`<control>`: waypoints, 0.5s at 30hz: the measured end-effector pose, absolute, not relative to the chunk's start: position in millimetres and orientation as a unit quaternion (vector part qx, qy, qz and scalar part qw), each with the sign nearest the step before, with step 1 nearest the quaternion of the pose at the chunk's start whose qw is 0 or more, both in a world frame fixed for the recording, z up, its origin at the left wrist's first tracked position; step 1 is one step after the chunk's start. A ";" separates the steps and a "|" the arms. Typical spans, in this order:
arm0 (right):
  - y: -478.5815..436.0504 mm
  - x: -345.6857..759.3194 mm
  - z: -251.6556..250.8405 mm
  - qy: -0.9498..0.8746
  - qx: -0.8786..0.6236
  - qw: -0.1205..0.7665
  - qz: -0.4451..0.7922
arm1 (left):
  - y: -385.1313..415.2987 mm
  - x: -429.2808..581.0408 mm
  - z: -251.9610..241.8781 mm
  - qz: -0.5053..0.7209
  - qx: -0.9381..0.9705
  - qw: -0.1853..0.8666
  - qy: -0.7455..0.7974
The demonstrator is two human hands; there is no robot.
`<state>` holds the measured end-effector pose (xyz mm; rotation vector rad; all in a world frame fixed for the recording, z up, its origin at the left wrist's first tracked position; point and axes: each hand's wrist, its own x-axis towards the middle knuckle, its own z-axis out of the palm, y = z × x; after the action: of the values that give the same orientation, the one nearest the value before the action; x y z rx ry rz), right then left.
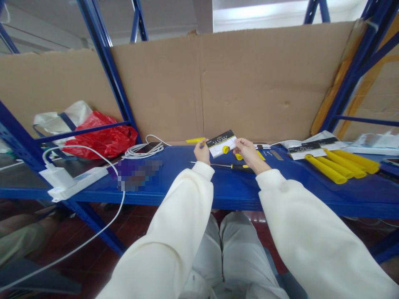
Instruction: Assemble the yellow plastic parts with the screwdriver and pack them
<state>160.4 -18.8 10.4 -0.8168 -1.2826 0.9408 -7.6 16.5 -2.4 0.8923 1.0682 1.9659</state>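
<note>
Blue bench [235, 193]; left hand [202, 152], right hand [248, 153] gripping black-and-white card [220, 143].

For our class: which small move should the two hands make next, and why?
Probably carry the black-and-white printed rectangular card rightward: the left hand and right hand both hold it, and similar cards lie by yellow tubular handles there.

Lettering on the card [217, 145] is too small to read; pixelated patch [139, 175] unclear.
</note>
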 end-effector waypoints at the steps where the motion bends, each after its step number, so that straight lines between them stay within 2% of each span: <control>1: -19.3 160.6 10.6 -0.560 -0.354 0.625 0.412 | 15.3 -7.1 -2.2 0.758 0.346 0.366 0.414; 15: -12.7 162.1 5.7 -0.571 -0.341 0.628 0.404 | 2.2 2.6 1.6 0.756 0.282 0.441 0.394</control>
<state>162.1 -12.7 5.7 -0.7805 -1.3091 0.9267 2.6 2.2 1.6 0.6993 0.9785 1.8764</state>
